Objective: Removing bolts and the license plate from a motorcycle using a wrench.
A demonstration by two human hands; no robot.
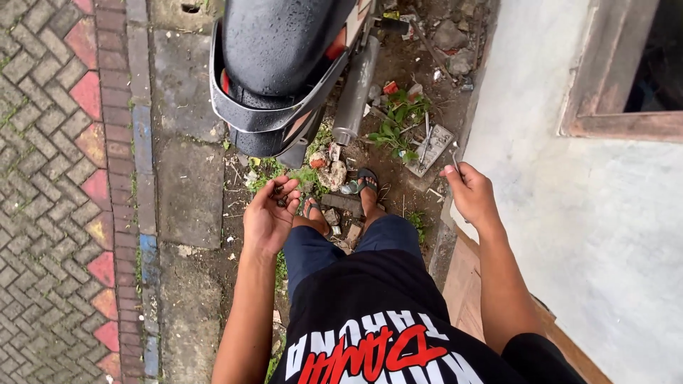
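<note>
The fingers of the left hand (269, 213) curl upward around a few small dark bits (283, 195) lying in the cupped palm, too tiny to tell what they are. The right hand (471, 193) pinches a thin, pale metal pin (455, 161) between thumb and fingertips, near the white wall (569, 213). Ahead stands a wet black motorbike (281, 64) with its grey exhaust pipe (356, 89), over dirt and weeds.

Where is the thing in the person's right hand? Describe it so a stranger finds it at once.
Start at the pale wall on the right, then drop to the right hand raised beside it. Pinched in its fingertips is a small thin metal piece, sticking upward. Unlike the left hand, which cups small dark bits, this hand holds one slim item.
</note>
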